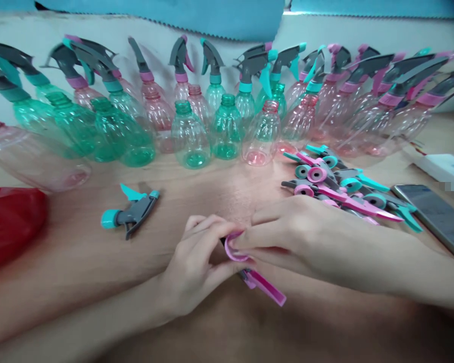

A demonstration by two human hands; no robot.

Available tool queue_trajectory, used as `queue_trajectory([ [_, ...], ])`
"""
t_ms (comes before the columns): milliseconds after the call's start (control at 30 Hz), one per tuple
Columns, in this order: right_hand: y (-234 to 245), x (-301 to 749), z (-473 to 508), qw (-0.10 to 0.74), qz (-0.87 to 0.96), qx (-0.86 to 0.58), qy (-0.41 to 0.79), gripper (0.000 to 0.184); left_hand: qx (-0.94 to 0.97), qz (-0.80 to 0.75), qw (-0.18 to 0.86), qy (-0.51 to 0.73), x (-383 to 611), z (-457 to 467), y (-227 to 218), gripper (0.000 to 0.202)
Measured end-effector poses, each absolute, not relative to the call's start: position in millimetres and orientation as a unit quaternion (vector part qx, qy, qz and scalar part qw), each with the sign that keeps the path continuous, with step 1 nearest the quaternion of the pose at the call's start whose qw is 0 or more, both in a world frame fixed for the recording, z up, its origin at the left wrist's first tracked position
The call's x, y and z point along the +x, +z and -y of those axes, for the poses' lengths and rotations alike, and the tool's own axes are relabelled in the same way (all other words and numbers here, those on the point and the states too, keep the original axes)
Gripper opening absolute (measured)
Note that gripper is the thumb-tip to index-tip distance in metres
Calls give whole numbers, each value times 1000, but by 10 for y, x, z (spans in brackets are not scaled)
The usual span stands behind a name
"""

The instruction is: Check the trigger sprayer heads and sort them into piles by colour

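Note:
Near the front of the table, my left hand (196, 264) is closed around a pink and grey trigger spray head (267, 288). Its pink collar faces up toward me, and its pink trigger sticks out to the lower right. My right hand (287, 239) meets it from the right, with fingertips pressed into the open collar; whether they pinch a small part inside is hidden. A teal and grey spray head (134, 212) lies apart, left of my hands. Beyond my right hand is a pile of pink and teal spray heads (340, 184).
Along the wall stand rows of clear pink and green bottles (191, 133), some topped with spray heads, several open-necked. A phone (431, 212) and a white box (448, 169) lie at the right. Something red (13, 222) sits at the left edge.

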State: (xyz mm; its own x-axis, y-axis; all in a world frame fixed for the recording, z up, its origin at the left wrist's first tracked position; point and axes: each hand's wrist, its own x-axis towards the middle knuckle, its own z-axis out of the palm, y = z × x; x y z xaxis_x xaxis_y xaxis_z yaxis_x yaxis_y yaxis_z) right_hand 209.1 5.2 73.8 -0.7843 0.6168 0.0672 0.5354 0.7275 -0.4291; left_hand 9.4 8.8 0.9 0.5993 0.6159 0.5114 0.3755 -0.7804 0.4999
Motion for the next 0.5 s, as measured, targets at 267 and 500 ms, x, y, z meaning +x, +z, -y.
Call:
queue_trajectory([
  [267,801,2104,26,62,945,-236,217,16,904,-203,209,313,138,85,47,25],
  [500,785,2069,231,151,929,-254,221,18,880,-323,173,302,-184,270,165,24],
])
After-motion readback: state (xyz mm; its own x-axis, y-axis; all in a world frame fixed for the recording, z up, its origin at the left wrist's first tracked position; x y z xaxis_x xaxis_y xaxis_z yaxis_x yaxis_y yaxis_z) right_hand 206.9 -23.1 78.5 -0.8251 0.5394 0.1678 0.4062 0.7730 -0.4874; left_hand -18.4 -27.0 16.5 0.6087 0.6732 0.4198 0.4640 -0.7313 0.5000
